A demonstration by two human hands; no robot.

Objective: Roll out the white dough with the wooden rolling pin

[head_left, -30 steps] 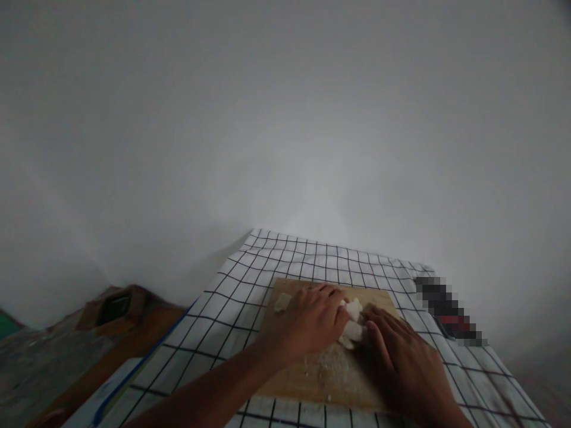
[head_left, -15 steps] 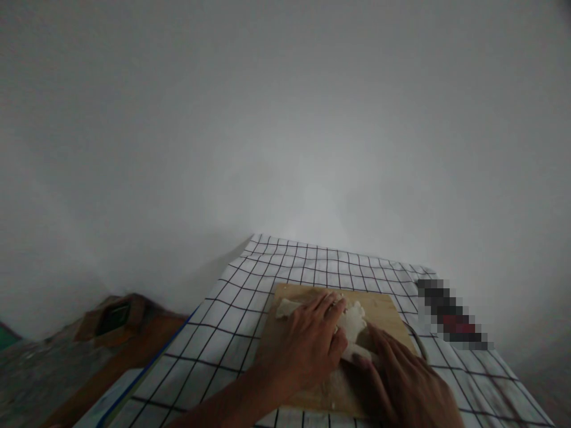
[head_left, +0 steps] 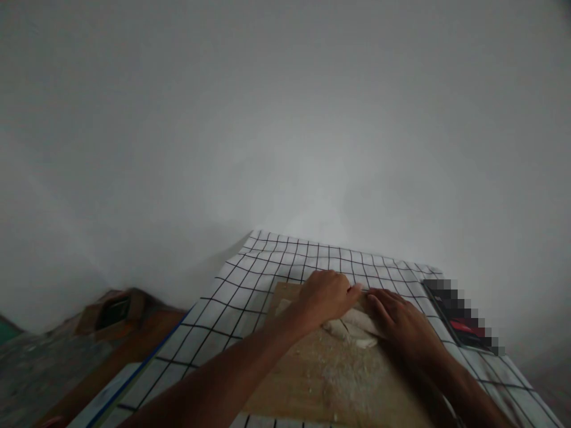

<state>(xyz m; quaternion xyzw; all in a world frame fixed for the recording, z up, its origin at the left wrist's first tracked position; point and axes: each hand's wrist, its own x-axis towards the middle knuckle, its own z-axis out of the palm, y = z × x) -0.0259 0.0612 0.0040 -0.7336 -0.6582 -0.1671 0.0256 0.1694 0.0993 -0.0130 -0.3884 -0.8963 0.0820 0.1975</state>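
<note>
Pale dough (head_left: 354, 327) lies folded and uneven on a wooden board (head_left: 307, 380). My left hand (head_left: 325, 294) is at the dough's far left side, fingers curled down over it and fingertips hidden, thumb pointing right. My right hand (head_left: 399, 318) rests over the dough's right end with its fingers stretched forward, palm down. A pale end shows on the board left of my left wrist; I cannot tell whether it is dough or something else. White flour is scattered on the near part of the board.
The board sits on a white cloth (head_left: 241, 285) with black grid lines. A dark and red object (head_left: 464, 324), partly pixelated, lies on the right of the cloth. A brown box (head_left: 113, 315) stands low at the left. A pale wall (head_left: 285, 148) rises behind.
Both hands have moved away from me toward the board's far edge. My left hand's fingers have curled. The dough looks more folded, and more floury board shows in front.
</note>
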